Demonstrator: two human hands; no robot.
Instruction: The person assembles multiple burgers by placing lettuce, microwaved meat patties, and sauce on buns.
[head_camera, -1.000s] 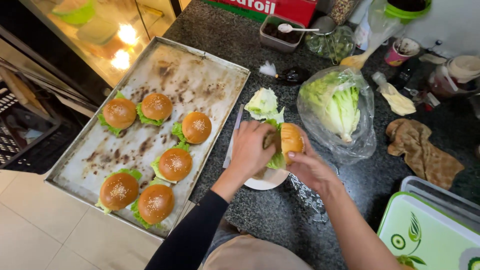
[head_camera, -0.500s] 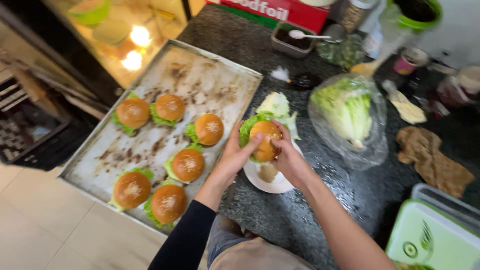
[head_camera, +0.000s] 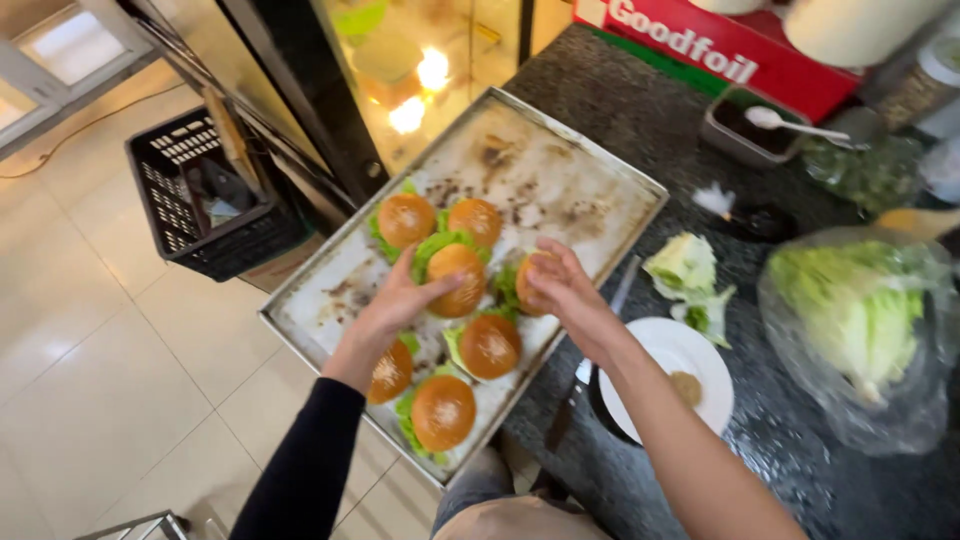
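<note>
Around your hands, round golden buns with green lettuce crowd the stained, rectangular metal baking tray (head_camera: 560, 170) on the speckled dark stone bench (head_camera: 640, 110); a white round plate (head_camera: 672, 352) sits just beside. Your left hand (head_camera: 400, 305) rests spread fingers on one glossy lettuce burger (head_camera: 457, 272); your right hand (head_camera: 562, 290) curls loosely around another bun (head_camera: 522, 285).

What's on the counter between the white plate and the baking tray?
In the head view, a knife lies on the dark counter, between the white plate and the baking tray.
</note>
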